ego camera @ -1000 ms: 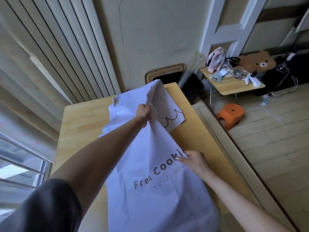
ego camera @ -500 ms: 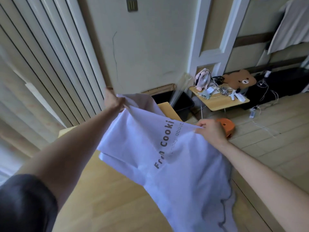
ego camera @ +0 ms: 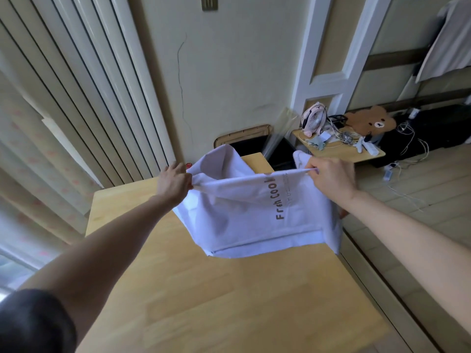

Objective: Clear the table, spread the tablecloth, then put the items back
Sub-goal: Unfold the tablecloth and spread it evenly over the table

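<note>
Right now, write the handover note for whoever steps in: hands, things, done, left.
Left hand grips the white tablecloth at its top edge.
Right hand pinches the same edge farther right.
Tablecloth hangs partly folded above the far end of the wooden table, not spread.
Done: the tabletop in view is bare.
Left: open the cloth, lay it flat over the table, put the items back.
</note>
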Demonstrator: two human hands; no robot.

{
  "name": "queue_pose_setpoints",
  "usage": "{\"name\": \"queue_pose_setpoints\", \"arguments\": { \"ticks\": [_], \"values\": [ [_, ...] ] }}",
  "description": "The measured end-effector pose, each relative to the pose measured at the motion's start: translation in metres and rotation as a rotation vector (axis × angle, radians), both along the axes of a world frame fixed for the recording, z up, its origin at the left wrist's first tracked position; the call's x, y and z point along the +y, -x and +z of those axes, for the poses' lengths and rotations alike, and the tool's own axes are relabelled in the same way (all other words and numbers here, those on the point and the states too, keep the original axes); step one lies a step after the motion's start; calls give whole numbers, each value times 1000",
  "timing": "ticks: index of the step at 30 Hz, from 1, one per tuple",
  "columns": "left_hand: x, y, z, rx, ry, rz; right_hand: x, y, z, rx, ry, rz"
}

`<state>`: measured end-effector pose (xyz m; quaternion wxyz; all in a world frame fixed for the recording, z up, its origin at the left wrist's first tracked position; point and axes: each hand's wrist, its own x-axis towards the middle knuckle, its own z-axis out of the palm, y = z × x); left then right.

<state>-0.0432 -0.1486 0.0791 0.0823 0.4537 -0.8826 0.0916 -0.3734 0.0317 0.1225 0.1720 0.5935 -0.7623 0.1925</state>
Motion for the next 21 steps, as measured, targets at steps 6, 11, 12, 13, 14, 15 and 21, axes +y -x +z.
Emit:
{"name": "queue_pose_setpoints", "arguments": {
  "ticks": [6, 11, 12, 13, 14, 15, 21],
  "values": [
    [6, -36, -23, -274, 74, -428, 48, -39, -41, 254, -276, 269],
    [18, -69, -31, -384, 87, -465, 83, -118, -75, 327, -609, 408],
    [22, -75, -34, -391, 91, -463, 90, -133, -82, 342, -676, 445],
    [27, -79, -38, -394, 83, -447, 94, -142, -91, 349, -731, 503],
    [32, -82, -43, -388, 81, -433, 96, -150, -93, 255, -809, 524],
    [37, -85, -47, -388, 79, -418, 93, -156, -101, 124, -880, 475],
    [63, -96, -63, -396, 86, -396, 63, -167, -130, -38, -588, 448]
  ]
}}
